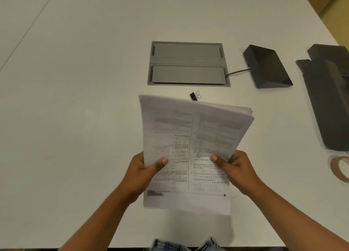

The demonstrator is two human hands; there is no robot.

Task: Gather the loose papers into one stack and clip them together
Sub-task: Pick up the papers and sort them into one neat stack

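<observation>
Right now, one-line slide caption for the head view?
Both hands, left hand and right hand, hold a paper stack above the table; binder clip lies unused beyond.

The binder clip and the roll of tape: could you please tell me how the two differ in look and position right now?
The binder clip is small and black with wire handles; the roll of tape is a larger, pale brownish ring. The binder clip lies just beyond the paper stack, which both hands hold, at the middle of the table; the roll of tape sits at the far right, cut by the picture's edge. Both rest on the table, untouched.
</observation>
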